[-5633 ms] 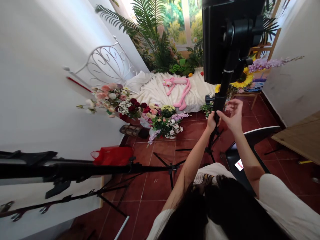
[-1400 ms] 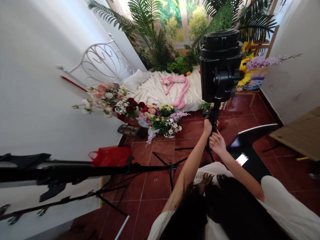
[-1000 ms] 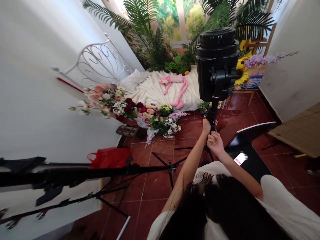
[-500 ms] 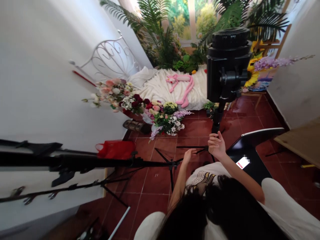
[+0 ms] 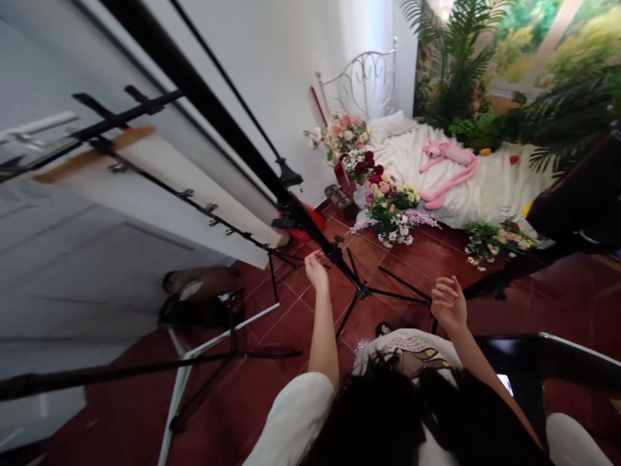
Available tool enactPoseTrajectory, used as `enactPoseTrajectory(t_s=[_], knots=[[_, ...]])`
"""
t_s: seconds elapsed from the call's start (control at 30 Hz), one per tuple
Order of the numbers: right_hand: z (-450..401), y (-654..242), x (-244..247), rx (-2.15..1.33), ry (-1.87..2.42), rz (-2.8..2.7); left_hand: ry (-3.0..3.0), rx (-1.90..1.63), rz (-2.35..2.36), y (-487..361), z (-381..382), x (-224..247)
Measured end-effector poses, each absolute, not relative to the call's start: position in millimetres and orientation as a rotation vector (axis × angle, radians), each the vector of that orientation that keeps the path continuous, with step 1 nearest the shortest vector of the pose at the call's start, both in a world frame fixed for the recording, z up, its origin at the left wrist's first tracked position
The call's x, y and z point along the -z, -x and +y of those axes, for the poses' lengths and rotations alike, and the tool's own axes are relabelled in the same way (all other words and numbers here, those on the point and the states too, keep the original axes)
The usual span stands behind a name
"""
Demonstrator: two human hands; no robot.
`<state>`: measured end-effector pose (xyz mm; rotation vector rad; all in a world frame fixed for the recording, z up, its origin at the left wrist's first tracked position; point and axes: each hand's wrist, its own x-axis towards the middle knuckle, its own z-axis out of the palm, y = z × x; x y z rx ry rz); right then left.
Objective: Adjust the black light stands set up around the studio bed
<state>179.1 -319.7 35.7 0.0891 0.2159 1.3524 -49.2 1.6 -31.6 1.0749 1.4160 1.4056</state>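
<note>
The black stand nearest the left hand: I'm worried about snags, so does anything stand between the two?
Nothing visible does. The black stand runs just to the right of the left hand in the picture, with no other object seen between them. This one view cannot settle depth or contact.

White wall (image 5: 301, 45), red floor (image 5: 427, 255) (tiled)
</note>
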Motion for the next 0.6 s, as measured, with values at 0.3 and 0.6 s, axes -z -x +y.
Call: enactPoseTrajectory(t_s=[0.3, 0.6], knots=[[-300, -169, -33, -1.47, 0.044, 0.234, -0.914, -1.546, 0.996, -14, 14, -47], [-210, -161, -44, -1.667, 0.55, -0.224, -0.884, -1.528, 0.992, -18, 15, -45]])
